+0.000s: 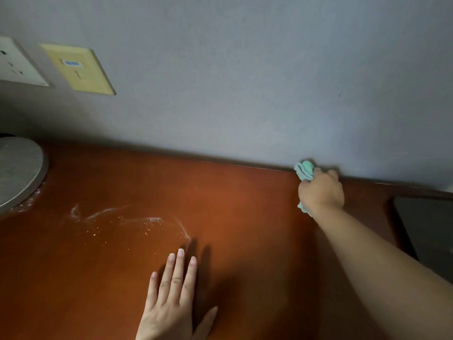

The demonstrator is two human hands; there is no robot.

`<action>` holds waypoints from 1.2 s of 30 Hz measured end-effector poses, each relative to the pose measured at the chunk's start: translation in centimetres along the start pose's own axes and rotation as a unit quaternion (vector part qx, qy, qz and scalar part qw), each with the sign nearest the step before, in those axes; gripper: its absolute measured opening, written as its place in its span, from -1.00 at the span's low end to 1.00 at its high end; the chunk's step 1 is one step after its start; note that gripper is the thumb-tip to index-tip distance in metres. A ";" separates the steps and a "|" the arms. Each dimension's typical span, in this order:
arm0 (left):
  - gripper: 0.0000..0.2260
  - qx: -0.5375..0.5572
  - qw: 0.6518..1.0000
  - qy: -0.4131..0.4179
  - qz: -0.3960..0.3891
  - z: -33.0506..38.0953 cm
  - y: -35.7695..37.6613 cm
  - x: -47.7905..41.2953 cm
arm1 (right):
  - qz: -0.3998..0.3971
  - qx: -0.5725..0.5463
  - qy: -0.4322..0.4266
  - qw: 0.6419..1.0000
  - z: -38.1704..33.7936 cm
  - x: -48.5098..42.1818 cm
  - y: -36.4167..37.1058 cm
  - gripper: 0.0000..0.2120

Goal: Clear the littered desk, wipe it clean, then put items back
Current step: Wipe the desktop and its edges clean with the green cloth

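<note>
Nearest the camera, the left hand [171, 298] lies flat on the reddish-brown tabletop [232, 212]. Its fingers [180, 268] are straight and slightly spread and hold nothing; it looks to be bracing the body.

Just beyond its fingertips, a streaked patch of white powder [137, 222] trails off to the left and is not yet wiped. A little of it lies against the rim of a round grey disc [17, 168] at the left edge.

Farther back and to the right, the right hand [321, 190] reaches to the rear edge of the tabletop. Its fingers are curled tight round a bunched teal cloth [305, 169], which pokes out above and below the fist and sits where the tabletop meets the grey wall [245, 82]. A dark, flat object [426, 229] lies near the right forearm. Two wall plates [78, 69] are mounted high on the left.

The task appears to be in its wiping stage, with the dirtiest part not yet done. These are the likely troubles:

- **Small wiping face:** wadded this tightly, the cloth may smear or scatter the powder rather than lift it.
- **Grit under the disc:** a sweep to the left could push grit under the disc's rim, where it would stay hidden.
- **Powder on the palm:** if the left hand slides forward, it would drag through the powder.
- **Marks on the wall:** rubbing along the back edge could leave marks there.
</note>
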State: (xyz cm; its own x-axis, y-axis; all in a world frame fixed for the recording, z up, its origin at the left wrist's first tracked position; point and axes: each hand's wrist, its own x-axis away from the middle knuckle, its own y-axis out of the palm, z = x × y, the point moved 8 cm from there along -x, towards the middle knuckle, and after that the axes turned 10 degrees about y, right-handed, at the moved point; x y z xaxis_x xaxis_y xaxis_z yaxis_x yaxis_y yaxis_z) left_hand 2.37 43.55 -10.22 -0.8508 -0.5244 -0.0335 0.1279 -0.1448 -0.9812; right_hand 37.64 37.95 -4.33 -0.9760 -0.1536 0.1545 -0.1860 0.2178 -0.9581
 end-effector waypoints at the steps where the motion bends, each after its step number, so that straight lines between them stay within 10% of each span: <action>1: -0.20 -0.003 1.000 0.001 0.006 0.0 0.1 -0.1 | -0.011 -0.008 -0.014 1.000 -1.3 0.1 0.7 -0.71; 9: -0.21 0.004 1.000 -0.001 0.014 -0.1 -0.1 0.1 | -0.133 -0.006 -0.314 0.940 -10.5 9.6 5.4 -0.75; 11: -0.23 0.010 1.000 -0.003 0.008 -0.1 -0.1 0.1 | -0.205 -0.086 -0.283 0.933 -9.7 9.3 5.2 -0.78; 14: -0.24 0.019 1.000 -0.008 0.016 0.1 -0.5 0.2 | -0.093 -0.190 -0.155 0.965 -6.1 4.1 1.6 -0.71; 18: -0.26 0.014 1.000 -0.008 0.000 0.2 -0.4 0.3 | 0.020 -0.040 0.000 0.999 -1.7 0.4 0.7 -0.72; 29: -0.28 0.022 0.999 -0.017 -0.021 0.0 -0.3 0.0 | -0.167 -0.078 -0.312 0.932 -12.7 11.2 6.0 -0.83; 32: -0.29 0.023 1.000 -0.014 -0.013 0.0 -0.5 0.1 | -0.106 -0.204 -0.230 0.946 -8.7 7.6 2.5 -0.75; 36: -0.29 0.009 1.000 -0.009 -0.006 0.1 -0.3 0.1 | 0.039 -0.051 -0.043 0.997 -2.6 2.4 0.5 -0.65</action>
State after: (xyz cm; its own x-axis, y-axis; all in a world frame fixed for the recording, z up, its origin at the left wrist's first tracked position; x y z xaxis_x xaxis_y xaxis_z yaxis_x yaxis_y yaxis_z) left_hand 2.25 43.47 -9.90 -0.8426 -0.5381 -0.0190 0.1282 -0.1661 -0.9777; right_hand 34.92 40.20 -3.87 -0.9751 -0.2145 0.0556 -0.1258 0.3293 -0.9358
